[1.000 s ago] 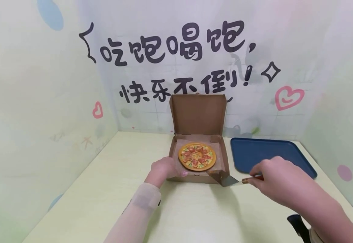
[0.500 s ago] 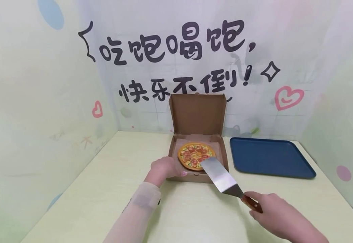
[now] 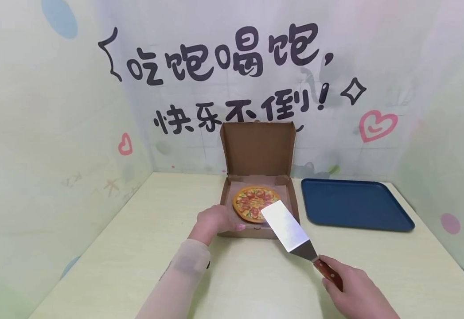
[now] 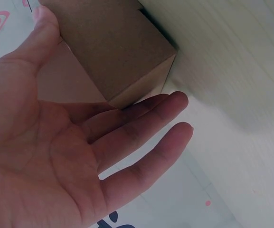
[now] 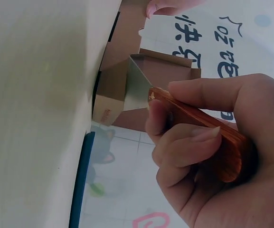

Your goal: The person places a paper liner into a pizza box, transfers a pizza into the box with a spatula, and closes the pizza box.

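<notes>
Currently grasping a spatula (image 3: 285, 227) in the right hand (image 3: 355, 285), pointing it toward pizza (image 3: 252, 200) in the open box (image 3: 259, 148) near the worktop (image 3: 120, 248) back edge; touching that box's front-left corner with straight-fingered left hand (image 3: 212, 220).

Your brown pizza box (image 3: 251, 232) stands lid up, a round, yellow-crusted pizza (image 3: 253, 204) flat inside; your left hand (image 3: 216, 218) touches its front-left corner. Your right hand (image 3: 351, 283) grips the wood-handled metal spatula (image 3: 286, 228), blade slanting over the box's front wall.
</notes>
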Tool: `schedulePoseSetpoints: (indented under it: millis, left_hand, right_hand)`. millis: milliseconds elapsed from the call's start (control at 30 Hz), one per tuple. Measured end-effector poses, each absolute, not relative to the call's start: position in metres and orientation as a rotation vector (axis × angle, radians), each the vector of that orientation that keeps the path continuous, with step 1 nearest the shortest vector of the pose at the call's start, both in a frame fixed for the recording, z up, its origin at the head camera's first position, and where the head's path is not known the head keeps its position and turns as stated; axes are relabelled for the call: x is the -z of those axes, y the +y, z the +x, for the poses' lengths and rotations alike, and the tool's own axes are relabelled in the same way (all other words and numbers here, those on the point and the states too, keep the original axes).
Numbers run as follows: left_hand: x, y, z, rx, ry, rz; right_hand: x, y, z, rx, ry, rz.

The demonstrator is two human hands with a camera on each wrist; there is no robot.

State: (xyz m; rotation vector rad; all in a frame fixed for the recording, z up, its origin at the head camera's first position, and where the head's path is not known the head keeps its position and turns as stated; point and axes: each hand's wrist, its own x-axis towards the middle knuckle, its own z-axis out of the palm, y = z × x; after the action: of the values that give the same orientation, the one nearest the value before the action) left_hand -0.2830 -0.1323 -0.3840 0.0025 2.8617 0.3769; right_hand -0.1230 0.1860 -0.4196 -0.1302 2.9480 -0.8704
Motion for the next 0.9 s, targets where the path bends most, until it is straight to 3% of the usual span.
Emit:
schedulePoseSetpoints:
  millis: [500,900]
  left_hand:
    - [0.380,-0.132,-0.283,-0.365,2.854,-0.004]
    - [0.379,-0.130,-0.284,-0.336,2.849,-0.015]
  right_hand:
    - [0.403,0.200,-0.135,0.982,2.983,-0.098]
    - [0.375,0.294,-0.167,0.781,3.215,-0.028]
